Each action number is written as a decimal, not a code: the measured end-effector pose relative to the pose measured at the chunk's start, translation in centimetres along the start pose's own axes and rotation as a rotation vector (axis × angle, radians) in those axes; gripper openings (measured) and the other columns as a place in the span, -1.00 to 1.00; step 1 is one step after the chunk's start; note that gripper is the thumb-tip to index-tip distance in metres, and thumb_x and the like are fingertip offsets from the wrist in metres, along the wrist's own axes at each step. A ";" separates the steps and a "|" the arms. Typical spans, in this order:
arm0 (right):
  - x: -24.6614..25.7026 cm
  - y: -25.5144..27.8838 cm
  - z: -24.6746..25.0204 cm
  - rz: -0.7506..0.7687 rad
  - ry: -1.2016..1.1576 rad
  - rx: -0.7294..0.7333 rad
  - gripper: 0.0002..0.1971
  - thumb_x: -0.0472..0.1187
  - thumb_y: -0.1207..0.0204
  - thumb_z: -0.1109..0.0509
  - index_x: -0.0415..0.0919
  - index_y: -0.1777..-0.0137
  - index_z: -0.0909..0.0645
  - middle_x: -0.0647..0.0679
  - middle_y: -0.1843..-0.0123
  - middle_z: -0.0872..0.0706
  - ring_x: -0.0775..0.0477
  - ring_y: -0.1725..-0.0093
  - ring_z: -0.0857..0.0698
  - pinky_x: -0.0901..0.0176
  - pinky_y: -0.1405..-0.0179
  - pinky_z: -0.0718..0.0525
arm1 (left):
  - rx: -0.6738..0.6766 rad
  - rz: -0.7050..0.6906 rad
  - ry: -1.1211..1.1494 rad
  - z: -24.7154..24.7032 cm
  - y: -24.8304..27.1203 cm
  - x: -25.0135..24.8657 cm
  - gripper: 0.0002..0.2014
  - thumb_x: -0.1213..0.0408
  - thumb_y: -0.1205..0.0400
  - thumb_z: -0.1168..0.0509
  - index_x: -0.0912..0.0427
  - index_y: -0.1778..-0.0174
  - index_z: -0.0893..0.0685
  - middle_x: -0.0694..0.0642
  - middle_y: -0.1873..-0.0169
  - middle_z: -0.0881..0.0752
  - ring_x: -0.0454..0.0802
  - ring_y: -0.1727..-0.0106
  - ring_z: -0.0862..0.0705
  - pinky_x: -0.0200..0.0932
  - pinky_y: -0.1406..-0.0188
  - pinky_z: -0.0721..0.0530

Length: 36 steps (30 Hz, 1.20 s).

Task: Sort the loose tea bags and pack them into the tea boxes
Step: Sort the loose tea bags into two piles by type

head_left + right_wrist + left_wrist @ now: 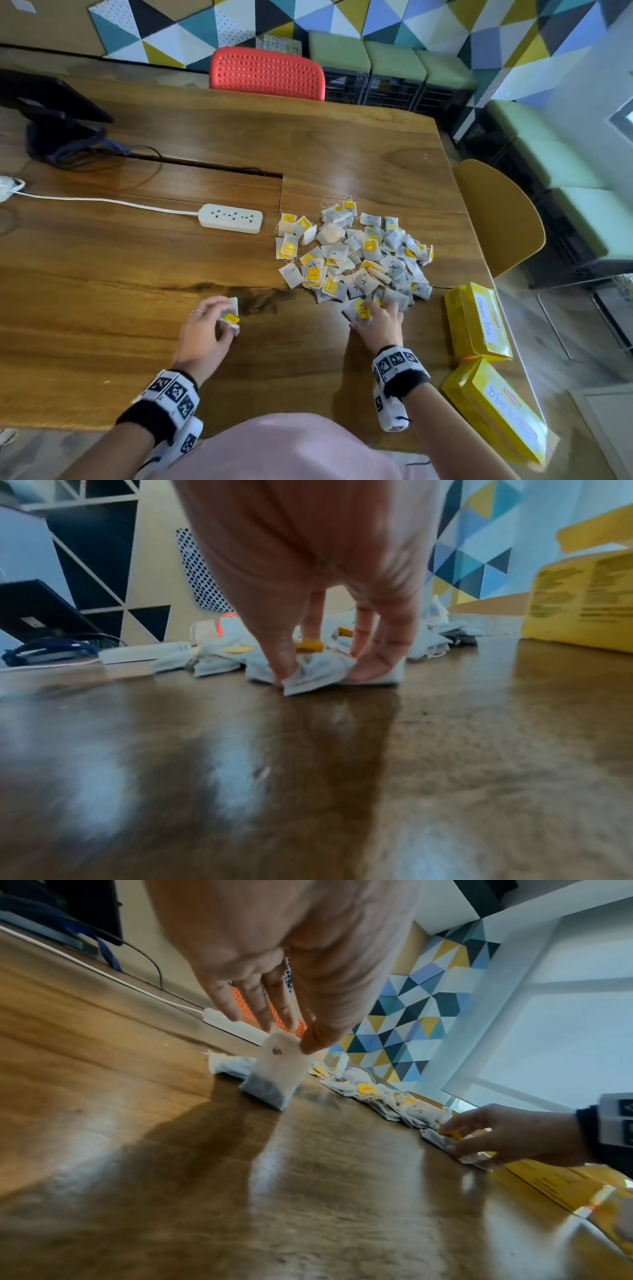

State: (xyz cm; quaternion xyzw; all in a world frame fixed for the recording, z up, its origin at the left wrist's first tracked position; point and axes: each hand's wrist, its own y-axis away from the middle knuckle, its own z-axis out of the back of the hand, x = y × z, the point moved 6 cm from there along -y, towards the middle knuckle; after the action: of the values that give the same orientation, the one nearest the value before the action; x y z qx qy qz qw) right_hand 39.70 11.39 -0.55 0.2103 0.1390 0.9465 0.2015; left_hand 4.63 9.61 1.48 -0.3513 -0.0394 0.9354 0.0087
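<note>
A heap of loose tea bags [356, 250] with yellow tags lies on the wooden table [137, 274]. My left hand [209, 325] pinches one tea bag [277, 1074] by its top edge; its bottom corner touches the table left of the heap. My right hand [376, 318] grips a small bunch of tea bags [315, 669] at the heap's near edge, thumb and fingers curled around them against the tabletop. Two yellow tea boxes stand at the right edge: one labelled Green Tea [478, 323], the nearer one labelled Black [503, 411].
A white power strip [231, 218] with its cable lies left of the heap. A dark tablet on a stand [51, 113] sits at the far left. A red chair [267, 73] and a yellow chair [500, 219] border the table.
</note>
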 end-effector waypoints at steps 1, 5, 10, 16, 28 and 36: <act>0.2 -0.2 0.1 0.027 -0.023 -0.016 -0.63 -0.12 -0.53 -0.46 -0.09 -0.33 -0.61 -0.20 -0.33 -0.39 -0.30 -0.35 -0.43 -0.02 -0.33 -0.51 | 0.006 -0.037 0.032 -0.3 0.1 -0.7 -0.69 0.50 -0.46 -0.43 0.09 -0.06 -0.71 -0.09 -0.16 -0.59 -0.08 -0.19 -0.60 -0.10 -0.22 -0.55; -0.4 -0.8 1.9 -0.010 -0.211 -0.060 -0.85 -0.31 -0.50 -0.46 -0.18 -0.05 -0.76 -0.13 -0.12 -0.71 -0.12 -0.12 -0.67 0.25 -0.11 -0.54 | 0.088 -0.083 0.080 -2.0 0.4 -2.5 -0.73 0.46 -0.54 -0.39 0.04 -0.07 -0.70 -0.15 -0.14 -0.58 -0.23 -0.19 -0.55 -0.39 -0.21 -0.45; -0.4 1.7 1.2 -0.135 -0.817 0.150 -0.83 -0.39 -0.48 -0.48 -0.31 -0.06 -0.68 -0.24 -0.03 -0.78 -0.03 0.21 -0.72 0.14 0.26 -0.73 | 0.192 -0.110 0.138 -3.5 0.1 -4.8 -0.77 0.38 -0.58 -0.35 0.00 -0.09 -0.69 -0.17 -0.14 -0.59 -0.27 -0.17 -0.56 -0.34 -0.22 -0.48; 3.4 5.4 -1.1 -0.202 -1.315 0.599 -0.84 -0.49 -0.64 -0.18 -0.36 -0.07 -0.58 -0.22 0.17 -0.71 -0.01 0.32 -0.62 0.23 0.33 -0.68 | 0.447 -0.150 0.263 -5.8 -1.1 -9.4 -0.64 0.19 -0.63 -0.36 0.03 -0.36 -0.58 -0.11 -0.23 -0.59 -0.29 -0.15 -0.61 -0.37 -0.13 -0.63; 5.1 6.8 -2.1 -0.191 -1.326 0.701 -0.74 -0.49 -0.64 -0.20 -0.55 -0.29 -0.46 -0.44 -0.13 -0.66 -0.14 0.13 -0.79 0.26 0.20 -0.76 | 0.381 -0.015 0.351 -6.4 -1.5 -9.2 -0.78 0.22 -0.45 -0.55 -0.01 0.01 -0.78 -0.14 0.09 -0.78 -0.28 0.07 -0.72 -0.38 0.07 -0.66; 4.3 7.1 -1.4 -0.193 -1.379 0.644 -0.82 -0.55 -0.60 -0.22 -0.49 -0.15 -0.56 -0.41 -0.15 -0.68 -0.19 0.03 -0.80 0.21 0.14 -0.80 | 0.359 0.177 0.534 -4.7 -0.8 -5.7 -0.70 0.47 -0.56 -0.40 0.01 -0.11 -0.65 -0.03 -0.04 -0.75 -0.16 -0.12 -0.72 -0.17 -0.13 -0.73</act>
State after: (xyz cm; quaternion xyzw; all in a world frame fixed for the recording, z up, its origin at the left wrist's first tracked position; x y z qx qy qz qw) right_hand 33.24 6.80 2.14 0.7885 0.2686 0.4919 0.2533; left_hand 12.02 10.44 1.72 -0.5789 0.1602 0.7995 -0.0010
